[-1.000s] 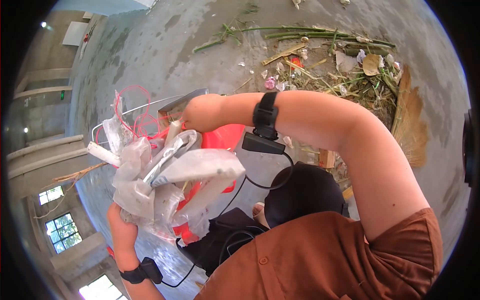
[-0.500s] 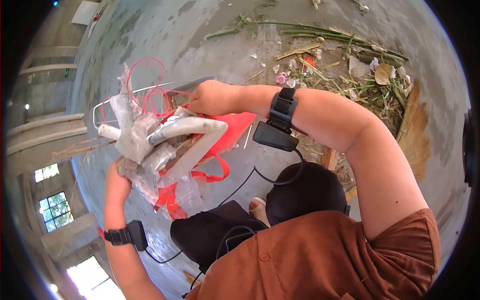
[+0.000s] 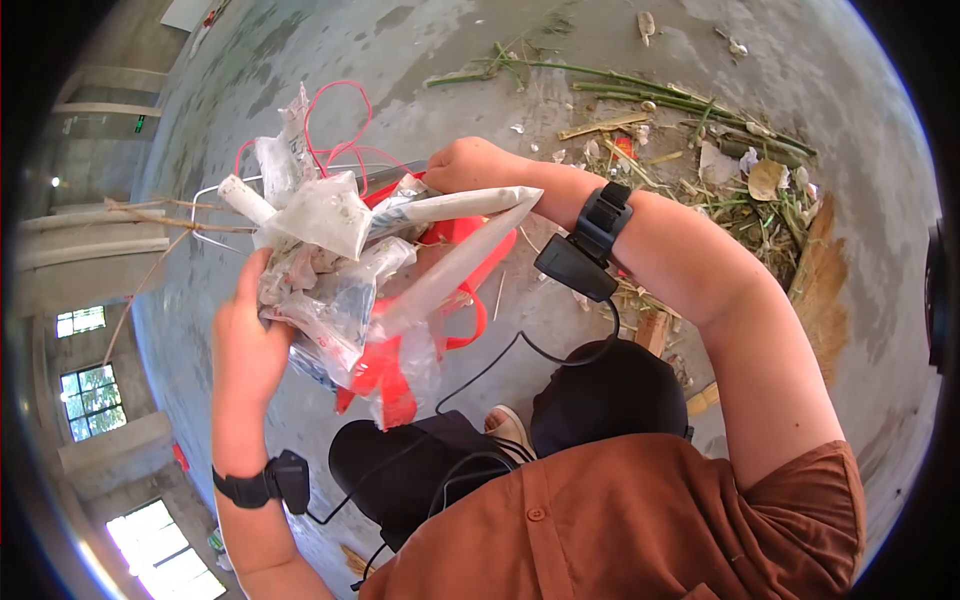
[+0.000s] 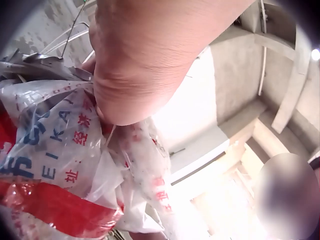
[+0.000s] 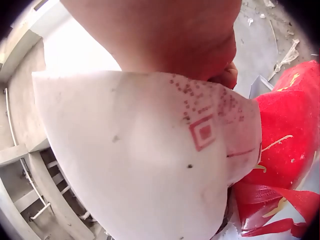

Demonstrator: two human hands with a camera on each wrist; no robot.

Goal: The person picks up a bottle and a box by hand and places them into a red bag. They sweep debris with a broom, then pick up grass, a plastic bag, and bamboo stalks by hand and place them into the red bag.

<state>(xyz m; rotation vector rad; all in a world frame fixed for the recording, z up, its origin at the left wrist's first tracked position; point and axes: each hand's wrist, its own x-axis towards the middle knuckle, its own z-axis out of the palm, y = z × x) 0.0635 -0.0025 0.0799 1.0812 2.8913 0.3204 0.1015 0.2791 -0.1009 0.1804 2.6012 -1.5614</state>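
Note:
Both hands hold a bulky bundle of litter in front of the body. My left hand (image 3: 250,345) grips crumpled clear plastic bags (image 3: 340,290) at the bundle's left side, its fingertips partly hidden among them. Blue and red print shows on a plastic bag (image 4: 55,135) in the left wrist view. At the far side, my right hand (image 3: 475,165) is curled at the upper edge of a red bag (image 3: 490,250), fingers mostly hidden. A white printed plastic sheet (image 5: 135,145) bulges below that hand. Pink string (image 3: 365,115) and a white tube (image 3: 245,200) stick out of the bundle.
Dry twigs (image 3: 160,215) jut out left. A thin white wire frame (image 3: 205,240) shows behind the bundle. On the concrete floor at right lie green stalks (image 3: 700,100), scraps and a straw broom head (image 3: 820,290). A black cable (image 3: 520,340) hangs between the wrist cameras.
The bundle and both hands have risen in the head view and shifted right over the last half second. More of the left hand's fingers show now. The red bag's loose strips still hang down.

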